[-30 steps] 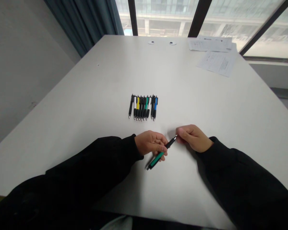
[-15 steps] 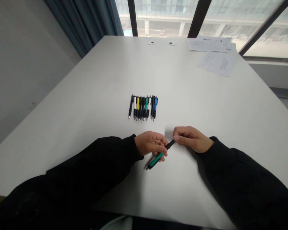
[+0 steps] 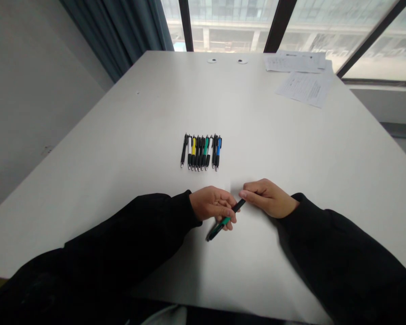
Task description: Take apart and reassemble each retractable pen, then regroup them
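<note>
A green and black pen (image 3: 219, 229) slants between my two hands above the near part of the white table (image 3: 176, 280). My left hand (image 3: 214, 205) grips its middle, thumb on top and fingers beneath. At the upper right end, the thumb and forefinger of my right hand (image 3: 265, 197) pinch the black tip section, hiding the point. The clip end hangs down to the left. Beyond my hands lies a row of pens (image 3: 200, 153) side by side, in black, white, yellow, green and blue. The leftmost black pen (image 3: 183, 151) sits slightly apart from the others.
Printed papers (image 3: 301, 83) lie at the far right of the table. Two small white oval pieces with dark spots (image 3: 212, 61) are near the far edge. Behind stand a window (image 3: 233, 27) and a blue-grey curtain (image 3: 122, 36).
The pen has turned about its length, so its black clip now faces up more and less green shows. My right hand has shifted slightly left along the tip.
</note>
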Available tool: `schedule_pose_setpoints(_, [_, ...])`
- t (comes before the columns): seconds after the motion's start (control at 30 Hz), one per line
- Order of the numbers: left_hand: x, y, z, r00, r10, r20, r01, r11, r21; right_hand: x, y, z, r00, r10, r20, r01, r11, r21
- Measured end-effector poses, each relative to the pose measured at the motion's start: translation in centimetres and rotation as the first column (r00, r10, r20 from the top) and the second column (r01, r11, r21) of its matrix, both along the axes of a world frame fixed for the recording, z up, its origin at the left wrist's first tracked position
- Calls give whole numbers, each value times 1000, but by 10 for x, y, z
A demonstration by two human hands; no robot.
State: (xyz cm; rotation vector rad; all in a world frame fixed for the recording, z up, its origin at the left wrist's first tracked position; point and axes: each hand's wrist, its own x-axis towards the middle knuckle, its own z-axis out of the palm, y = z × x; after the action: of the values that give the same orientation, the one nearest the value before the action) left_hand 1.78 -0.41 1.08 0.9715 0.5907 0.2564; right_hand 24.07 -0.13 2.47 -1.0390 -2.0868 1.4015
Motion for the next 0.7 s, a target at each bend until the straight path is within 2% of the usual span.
schedule_pose_setpoints(0.07, [1, 1, 0, 996, 76, 48, -76, 997, -12, -2, -3, -2, 994, -45, -97, 41, 998, -36])
schedule_pose_setpoints(0.13, [2, 4, 1, 967, 217, 132, -215, 976, -29, -5, -8, -4, 976, -59, -208, 34, 992, -120])
schedule_pose_setpoints(0.27, [4, 9, 2, 843, 478, 247, -478, 876, -64, -15, -20, -7, 942, -92, -324, 9, 968, -249])
schedule_pose_setpoints(0.37, [4, 12, 2, 776, 583, 239, -593, 804, -37, -16, -19, -9, 903, -218, -370, 115, 953, -282])
schedule_pose_setpoints(0.43, [3, 13, 2, 746, 637, 193, -652, 758, 19, -12, -13, -11, 852, -350, -391, 225, 917, -330])
schedule_pose_setpoints(0.5, [3, 11, 2, 769, 628, 123, -638, 767, 68, -7, -6, -12, 749, -509, -425, 338, 845, -415])
schedule_pose_setpoints(0.57, [4, 6, 3, 844, 534, 54, -536, 842, 62, -3, 1, -12, 634, -620, -462, 382, 771, -510])
schedule_pose_setpoints(0.63, [7, -1, 4, 914, 406, -1, -406, 914, 10, -2, 4, -11, 584, -652, -483, 332, 735, -591])
schedule_pose_setpoints(0.7, [11, -9, 4, 947, 320, -43, -321, 947, -18, -3, 6, -9, 597, -631, -495, 219, 722, -656])
